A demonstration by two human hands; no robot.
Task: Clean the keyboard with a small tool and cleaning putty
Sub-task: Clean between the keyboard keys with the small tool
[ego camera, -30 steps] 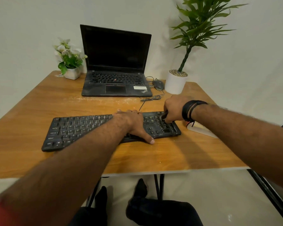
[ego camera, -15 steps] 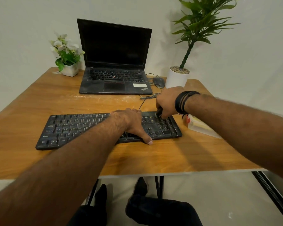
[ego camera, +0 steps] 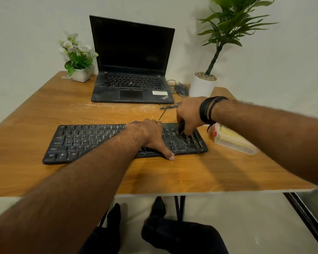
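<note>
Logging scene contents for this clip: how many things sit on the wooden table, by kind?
Keyboards: 1, black external keyboard
Laptops: 1, black open laptop
Mice: 1, dark mouse
Potted plants: 2, flowering, tall green
Clear plastic containers: 1
Total: 6

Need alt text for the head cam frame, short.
A person's left hand rests flat on a black keyboard on a wooden table while the right hand works a small dark tool into its right-end keys. Behind: an open laptop.
</note>
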